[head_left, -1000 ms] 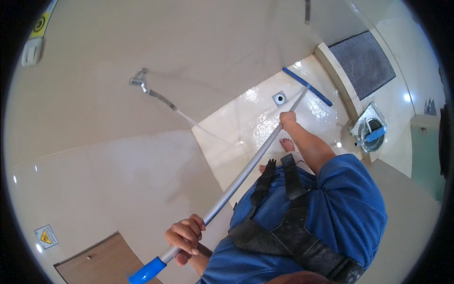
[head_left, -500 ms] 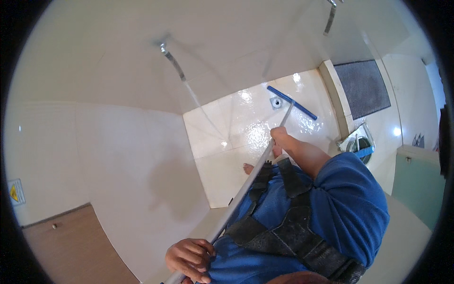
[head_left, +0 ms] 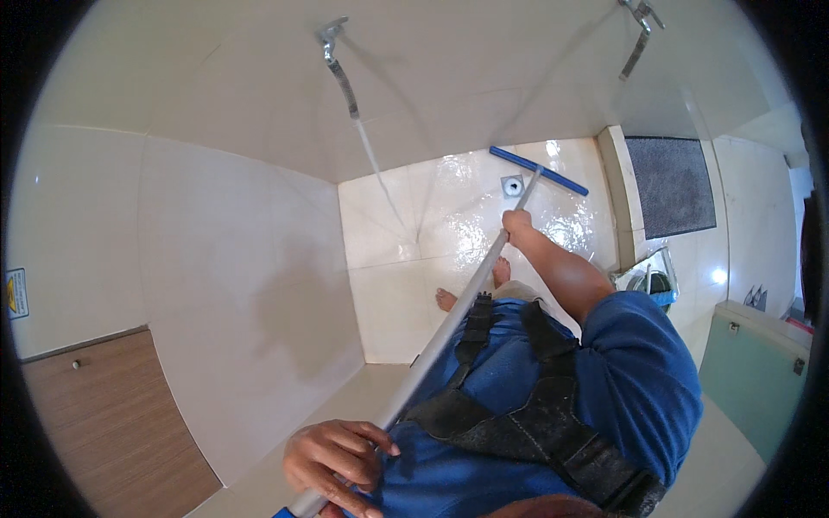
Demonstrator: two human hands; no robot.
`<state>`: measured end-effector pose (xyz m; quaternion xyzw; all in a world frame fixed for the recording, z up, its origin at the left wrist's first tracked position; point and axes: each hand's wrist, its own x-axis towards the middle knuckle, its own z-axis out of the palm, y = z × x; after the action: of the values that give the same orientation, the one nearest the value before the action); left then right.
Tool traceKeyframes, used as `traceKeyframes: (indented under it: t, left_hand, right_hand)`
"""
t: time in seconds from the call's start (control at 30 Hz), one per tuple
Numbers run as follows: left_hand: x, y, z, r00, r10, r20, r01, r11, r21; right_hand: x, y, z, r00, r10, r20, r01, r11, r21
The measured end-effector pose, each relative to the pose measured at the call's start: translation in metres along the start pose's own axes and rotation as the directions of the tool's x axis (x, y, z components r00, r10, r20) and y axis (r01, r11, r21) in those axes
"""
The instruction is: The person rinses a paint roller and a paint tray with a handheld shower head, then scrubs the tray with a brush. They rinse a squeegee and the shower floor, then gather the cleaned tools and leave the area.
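A floor squeegee with a long grey pole [head_left: 458, 312] and a blue blade [head_left: 561, 180] runs slantwise across my body. My right hand [head_left: 516, 224] is wrapped round the pole low down, not far from the blade. At the lower left, my left hand [head_left: 335, 462] grips the upper end, its fingers draped over the pole and thumb side partly hidden. The blade lies on the wet, shiny tiles [head_left: 466, 229] near the far wall, just beyond a square metal floor drain [head_left: 513, 186].
Water runs from a wall tap [head_left: 341, 82] onto the floor; a second tap [head_left: 637, 52] is at upper right. Past a low curb [head_left: 623, 186] lie a grey mat [head_left: 672, 186] and a bucket [head_left: 659, 283]. My bare feet [head_left: 446, 299] stand on the tiles. A brown door [head_left: 121, 423] is at left.
The squeegee blade has shifted away from me, toward the far wall, and lies closer to parallel with it. Both hands keep their hold on the pole. The whole view has tilted a little.
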<state>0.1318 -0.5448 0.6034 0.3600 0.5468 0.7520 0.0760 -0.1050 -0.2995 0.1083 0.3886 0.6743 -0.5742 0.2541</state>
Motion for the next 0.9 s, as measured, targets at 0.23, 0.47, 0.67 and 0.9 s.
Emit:
traceKeyframes:
  t: [0.23,0.47,0.67,0.9]
  left_hand:
    - [0.016,0.0,-0.008,0.986,0.08,0.149,-0.089,0.995,0.05]
    - [0.012,0.031,-0.009,0.863,0.358,-0.355,-0.375,0.927,0.023]
    - [0.083,0.022,-0.034,0.776,0.418,-0.471,-0.42,0.901,0.108]
    - [0.176,-0.018,-0.077,0.911,0.291,-0.293,-0.3,0.954,0.015]
  right_hand:
    - [-0.015,-0.005,0.021,0.99,0.109,0.088,-0.103,0.992,-0.069]
    - [-0.058,0.062,0.014,0.953,0.223,0.208,-0.274,0.925,0.263]
    - [-0.066,0.062,-0.039,0.911,0.164,0.378,-0.306,0.883,0.356]
    - [-0.073,0.039,-0.09,0.95,0.259,0.172,-0.303,0.647,0.7]
